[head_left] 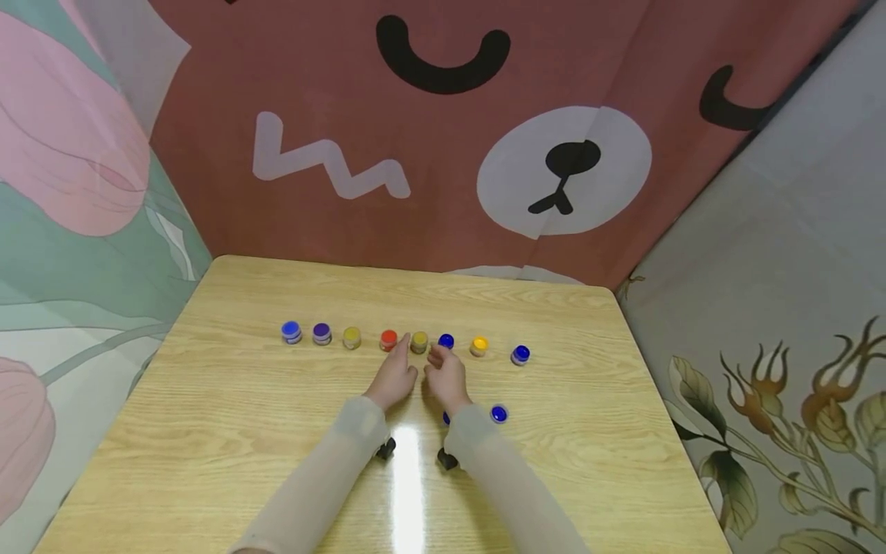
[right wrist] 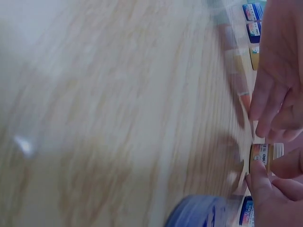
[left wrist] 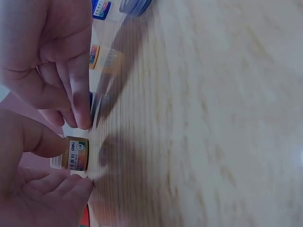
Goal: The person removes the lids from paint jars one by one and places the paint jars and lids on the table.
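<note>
A small ochre paint jar (head_left: 418, 342) with a clear lid and printed label stands upright between the two hands. My left hand (head_left: 393, 378) is just left of it, fingers fairly straight, beside a red paint jar (head_left: 388, 339). In the left wrist view, the left thumb overlaps the ochre jar (left wrist: 78, 154) near its lid; whether it touches is unclear. My right hand (head_left: 448, 378) is on the other side, fingers slightly bent, in front of a dark blue jar (head_left: 446, 340). From the right wrist view, its fingers lie close to the ochre jar (right wrist: 259, 155).
Farther left in the row stand a blue jar (head_left: 291, 332), a purple jar (head_left: 321, 333) and another ochre jar (head_left: 351, 337). To the right are a yellow jar (head_left: 479, 345) and a dark blue jar (head_left: 521, 354). Nearer, another blue jar (head_left: 499, 413) sits beside one partly hidden by the right sleeve.
</note>
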`<state>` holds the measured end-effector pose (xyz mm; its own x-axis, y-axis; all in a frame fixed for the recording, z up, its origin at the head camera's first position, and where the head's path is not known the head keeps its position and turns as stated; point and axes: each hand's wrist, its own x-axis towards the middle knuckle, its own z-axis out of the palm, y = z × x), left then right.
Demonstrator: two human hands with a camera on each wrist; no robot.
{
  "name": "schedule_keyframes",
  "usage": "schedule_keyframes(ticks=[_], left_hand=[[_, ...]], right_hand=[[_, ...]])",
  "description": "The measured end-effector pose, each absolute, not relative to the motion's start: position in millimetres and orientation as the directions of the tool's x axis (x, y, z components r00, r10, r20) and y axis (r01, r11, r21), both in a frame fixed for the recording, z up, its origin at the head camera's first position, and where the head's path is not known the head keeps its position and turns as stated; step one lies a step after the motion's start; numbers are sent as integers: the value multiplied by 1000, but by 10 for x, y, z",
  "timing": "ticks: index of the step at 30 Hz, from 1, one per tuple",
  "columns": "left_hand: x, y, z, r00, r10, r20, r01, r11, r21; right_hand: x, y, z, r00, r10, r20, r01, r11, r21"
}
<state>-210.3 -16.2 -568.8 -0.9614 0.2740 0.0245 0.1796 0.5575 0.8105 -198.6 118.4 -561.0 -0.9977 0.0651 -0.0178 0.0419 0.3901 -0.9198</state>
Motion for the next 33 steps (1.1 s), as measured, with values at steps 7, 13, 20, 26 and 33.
schedule_keyframes(ticks=[7,13,20,26,33], left_hand=[[-2139,-171,-5709,-959,278,47,191,520,832],[-2138,-191,-5708,-961,272,43,182,513,839],[-2088,-236,-5716,-963,263,55,187,509,840],[-2040,-284,-5755,-965,252,73,180,433,883],[-1989,-317,-5809,-968,231,95,173,345,922]], right_hand=[[-2028,1130,-5631,-998,50,-22,39,371,-928],[-2058,1155,-5651,-998,50,-31,47,368,-929],[-2058,1241,-5666,-999,31,23,-10,377,-926],[-2060,1340,-5707,-1000,-10,20,-22,389,-921],[-2058,1430,-5700,-995,-105,2,-44,405,-913]])
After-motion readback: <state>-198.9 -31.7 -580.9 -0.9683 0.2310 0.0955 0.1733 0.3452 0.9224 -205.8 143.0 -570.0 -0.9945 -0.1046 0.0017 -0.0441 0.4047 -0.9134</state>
